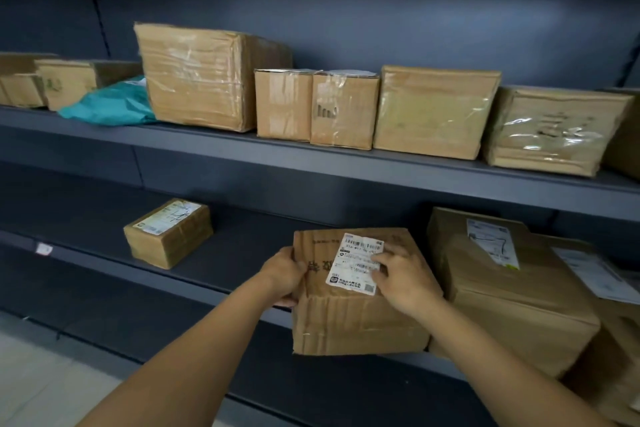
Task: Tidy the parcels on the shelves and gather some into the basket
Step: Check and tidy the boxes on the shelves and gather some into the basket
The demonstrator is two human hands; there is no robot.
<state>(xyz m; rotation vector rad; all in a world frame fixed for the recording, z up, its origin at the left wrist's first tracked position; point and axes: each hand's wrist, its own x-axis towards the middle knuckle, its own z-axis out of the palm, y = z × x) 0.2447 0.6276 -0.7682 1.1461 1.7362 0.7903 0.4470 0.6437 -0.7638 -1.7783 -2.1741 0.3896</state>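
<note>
Both forearms (194,350) reach up from the bottom corner of view to one cardboard parcel (356,319) at the front edge of the lower shelf (214,282). The parcel juts out past that edge toward me, so it looks half drawn off the shelf rather than resting square on it.

My left grip (284,276) is clamped on the parcel's left top edge, with the fingers curled round the corner to carry its weight. My right grip (405,284) lies on the top face. Its fingers are laid flat and apart across the white label (356,262), pressing down to steady the parcel, not clasping it. Holding it this way turns the label up where I can read it, which I take to be the point: I am checking the parcel before deciding where it goes.

Just beside it, toward the right end of the shelf, sits a large box (512,298), close enough to snag when I lift. A small box (168,234) stands well apart toward the left end. Along the upper shelf (346,163), brown boxes stand in a row at the front edge with a teal mailer (110,104) among them. No basket is in view.
</note>
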